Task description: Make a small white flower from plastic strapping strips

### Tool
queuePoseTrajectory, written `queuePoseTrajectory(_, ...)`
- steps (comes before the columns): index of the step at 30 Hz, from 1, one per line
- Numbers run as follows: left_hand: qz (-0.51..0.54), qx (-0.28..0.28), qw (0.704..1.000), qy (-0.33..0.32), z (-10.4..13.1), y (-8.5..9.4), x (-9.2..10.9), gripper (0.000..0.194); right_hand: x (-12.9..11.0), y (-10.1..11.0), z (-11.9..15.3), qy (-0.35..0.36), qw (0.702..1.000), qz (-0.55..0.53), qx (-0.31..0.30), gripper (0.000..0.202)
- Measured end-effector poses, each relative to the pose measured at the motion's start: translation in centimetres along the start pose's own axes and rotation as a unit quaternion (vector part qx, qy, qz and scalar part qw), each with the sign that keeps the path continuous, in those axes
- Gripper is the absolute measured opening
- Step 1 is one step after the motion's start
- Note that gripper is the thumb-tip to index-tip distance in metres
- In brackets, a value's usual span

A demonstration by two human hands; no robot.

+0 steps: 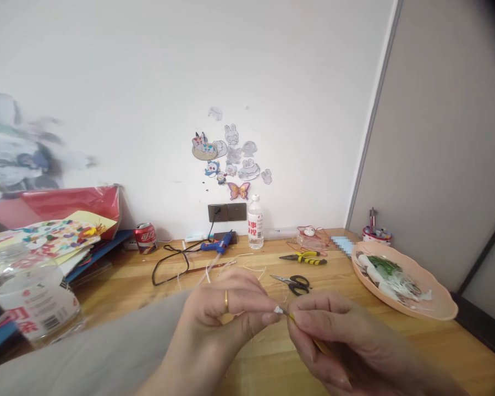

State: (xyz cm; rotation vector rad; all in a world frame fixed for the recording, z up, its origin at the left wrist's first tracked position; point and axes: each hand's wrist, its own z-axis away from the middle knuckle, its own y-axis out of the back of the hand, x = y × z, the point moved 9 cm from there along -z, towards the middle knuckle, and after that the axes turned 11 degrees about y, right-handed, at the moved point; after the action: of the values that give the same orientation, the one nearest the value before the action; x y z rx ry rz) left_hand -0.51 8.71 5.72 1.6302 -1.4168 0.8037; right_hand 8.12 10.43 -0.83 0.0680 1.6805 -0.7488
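Observation:
My left hand (226,316), with a gold ring on one finger, pinches a small white piece (278,310) between thumb and index finger. My right hand (328,335) is closed around a slim yellow tool with a dark tip (291,315); its exact kind is mostly hidden by the fingers. The dark tip meets the white piece, or comes very near it. Just beyond the hands lie black-handled scissors (295,284), blades pointing left. Yellow-and-black pliers (307,258) rest behind them.
At the right stands a peach plate (441,311) with white and green strips. A blue glue gun (218,245), clear bottle (255,223) and red can (145,238) stand near the wall. A large plastic bottle (37,300) and papers (72,236) occupy the left.

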Motion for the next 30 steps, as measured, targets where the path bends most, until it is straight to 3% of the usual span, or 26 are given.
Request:
queuePoseTrajectory(3,-0.007,0.025,0.999,0.033,0.0,0.4,-0.7,0.016,-1.0,0.8,-0.2,0.060,0.992,0.099,0.039,0.030)
queuePoseTrajectory(5,-0.008,0.031,0.998,0.057,-0.1,0.4,-1.0,0.013,-2.1,1.0,-0.2,0.114,0.970,0.207,0.061,0.032)
queuePoseTrajectory(8,0.000,0.027,0.993,0.111,-0.1,0.2,-1.7,0.011,-4.1,0.7,0.3,0.219,0.882,0.403,0.109,0.033)
queuePoseTrajectory(12,0.010,0.041,0.982,0.185,0.2,0.1,-2.4,0.014,-6.0,-1.3,1.9,0.386,0.669,0.617,0.148,0.025)
queuePoseTrajectory(17,0.045,0.048,0.962,0.266,0.8,0.0,-3.9,0.012,-5.1,-3.5,4.0,0.530,0.356,0.754,0.154,0.014)
queuePoseTrajectory(19,0.052,0.057,0.955,0.287,0.9,0.1,-4.4,0.012,-4.4,-3.9,4.1,0.538,0.276,0.784,0.141,0.020)
queuePoseTrajectory(23,0.064,0.072,0.949,0.301,0.9,0.3,-4.8,0.011,-4.0,-3.9,3.9,0.537,0.221,0.804,0.131,0.023)
queuePoseTrajectory(30,0.041,0.077,0.955,0.284,0.7,0.5,-4.8,0.017,-3.7,-3.9,3.9,0.536,0.180,0.816,0.121,0.023)
